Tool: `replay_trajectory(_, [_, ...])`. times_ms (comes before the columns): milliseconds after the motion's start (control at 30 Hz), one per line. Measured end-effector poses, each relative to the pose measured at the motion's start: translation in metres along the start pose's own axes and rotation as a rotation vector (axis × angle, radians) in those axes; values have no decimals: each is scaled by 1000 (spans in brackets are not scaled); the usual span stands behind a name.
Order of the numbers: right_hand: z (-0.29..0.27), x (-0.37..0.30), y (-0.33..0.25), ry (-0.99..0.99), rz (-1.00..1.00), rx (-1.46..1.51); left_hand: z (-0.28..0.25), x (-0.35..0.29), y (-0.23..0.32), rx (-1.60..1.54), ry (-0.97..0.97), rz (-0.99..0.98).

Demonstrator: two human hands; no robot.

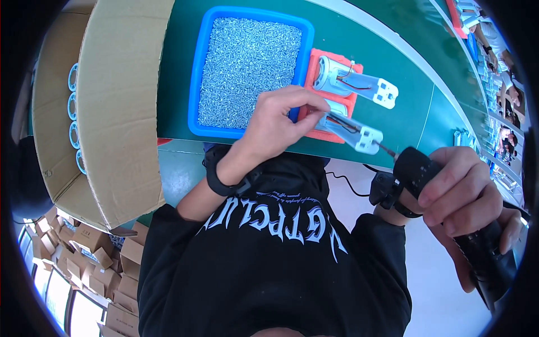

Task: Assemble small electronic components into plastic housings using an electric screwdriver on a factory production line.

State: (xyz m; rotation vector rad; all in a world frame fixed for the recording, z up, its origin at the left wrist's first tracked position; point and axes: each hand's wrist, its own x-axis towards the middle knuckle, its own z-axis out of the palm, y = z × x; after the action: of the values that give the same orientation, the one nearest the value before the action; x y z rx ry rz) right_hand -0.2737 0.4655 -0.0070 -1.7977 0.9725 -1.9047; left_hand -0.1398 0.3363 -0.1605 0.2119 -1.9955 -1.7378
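Observation:
My right hand (466, 194) is wrapped round a black electric screwdriver (416, 168). Its thin bit meets, or nearly meets, the end plate of the nearer white plastic part (369, 140), which has a long arm and thin wires along it. My left hand (281, 118) pinches thumb and forefinger together at this part's round end; what lies between the fingertips is hidden. The round end rests in a red foam holder (327, 135). Just beyond, a similar white part (384, 93) with red and dark wires sits in the same holder.
A blue tray (196, 106) full of small silvery screws stands on the green table (393, 59), left of the holder. At far left is an open cardboard box (120, 112) with several white rings (73, 105). More cartons (90, 238) lie at lower left; people sit at upper right.

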Motion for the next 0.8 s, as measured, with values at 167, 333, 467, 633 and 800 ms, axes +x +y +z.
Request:
replay_trajectory(167, [-15,2,-3,-132,114,112,15,-8,-7,-47,46,-20])
replay_trajectory(333, [-8,-12,-1,164,18,-31,17,-9,-7,4,63,5])
replay_trajectory(467, [-16,-13,-8,150,40,1,18,-7,-9,42,70,59])
replay_trajectory(633, [-38,-11,-35,314,-20,136,14,-5,3,-53,70,4])
replay_trajectory(800, [-50,-14,-56,327,-18,230,13,-10,10,-124,74,74])
